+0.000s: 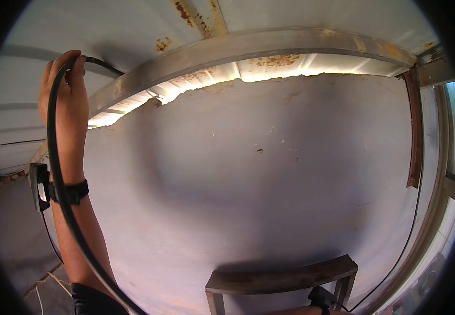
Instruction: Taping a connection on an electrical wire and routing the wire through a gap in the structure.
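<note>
My left hand (66, 75) is raised at the upper left, close under the metal roof sheets. Pinched between its thumb and fingers is a thick black cable (57, 157). One stretch of the cable hangs in a curve across my forearm to the bottom edge; the other runs right to the roof beam. A strapped device (40, 187) sits on my left wrist. Only a sliver of my right hand (290, 310) shows at the bottom edge, by another wrist device (322, 297). Its fingers are hidden, as is anything it may hold.
A curved-looking metal beam (259, 41) spans below rusty roof sheets (133, 23). Light enters above the rough top of the plastered wall (251, 157). A dark bench-like frame (282, 277) stands against it. A rusty metal post (414, 130) and a window frame (444, 138) are on the right.
</note>
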The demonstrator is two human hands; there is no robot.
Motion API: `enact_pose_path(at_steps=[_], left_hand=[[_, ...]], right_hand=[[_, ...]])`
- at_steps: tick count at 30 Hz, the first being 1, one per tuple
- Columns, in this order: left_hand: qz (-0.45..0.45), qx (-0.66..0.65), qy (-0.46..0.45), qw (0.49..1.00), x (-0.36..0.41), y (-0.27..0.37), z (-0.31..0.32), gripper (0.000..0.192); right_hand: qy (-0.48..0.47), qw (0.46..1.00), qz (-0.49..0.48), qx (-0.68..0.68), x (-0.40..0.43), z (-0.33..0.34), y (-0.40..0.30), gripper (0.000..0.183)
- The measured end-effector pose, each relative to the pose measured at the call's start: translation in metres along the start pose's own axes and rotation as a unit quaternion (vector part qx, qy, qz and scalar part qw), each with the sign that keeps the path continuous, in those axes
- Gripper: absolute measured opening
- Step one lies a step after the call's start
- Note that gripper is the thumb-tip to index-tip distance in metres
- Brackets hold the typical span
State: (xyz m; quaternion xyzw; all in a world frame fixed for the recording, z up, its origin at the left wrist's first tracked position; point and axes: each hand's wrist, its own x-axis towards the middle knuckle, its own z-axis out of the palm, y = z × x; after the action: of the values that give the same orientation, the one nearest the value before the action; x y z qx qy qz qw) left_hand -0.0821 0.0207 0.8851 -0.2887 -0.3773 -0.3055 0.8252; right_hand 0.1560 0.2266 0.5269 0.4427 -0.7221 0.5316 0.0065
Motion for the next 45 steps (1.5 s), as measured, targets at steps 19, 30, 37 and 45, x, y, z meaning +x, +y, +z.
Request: enact_pose_path(at_steps=[19, 30, 37, 45], left_hand=[[-0.069, -0.069, -0.304, 0.948, -0.103, -0.005, 0.040, 0.036], [-0.089, -0.011, -0.448, 0.889, -0.098, -0.018, 0.111, 0.076], [-0.139, 0.012, -0.472, 0.871, -0.080, 0.002, 0.117, 0.071], [-0.124, 0.006, -0.438, 0.890, -0.084, -0.018, 0.145, 0.067]], right_hand=[[0.326, 0.914, -0.238, -0.038, -0.019, -0.034, -0.055, 0.021], [0.315, 0.915, -0.250, -0.019, 0.003, -0.035, -0.054, 0.020], [0.325, 0.921, -0.217, 0.005, 0.009, -0.039, -0.054, 0.030], [0.312, 0.921, -0.231, -0.027, 0.004, -0.040, -0.047, 0.031]])
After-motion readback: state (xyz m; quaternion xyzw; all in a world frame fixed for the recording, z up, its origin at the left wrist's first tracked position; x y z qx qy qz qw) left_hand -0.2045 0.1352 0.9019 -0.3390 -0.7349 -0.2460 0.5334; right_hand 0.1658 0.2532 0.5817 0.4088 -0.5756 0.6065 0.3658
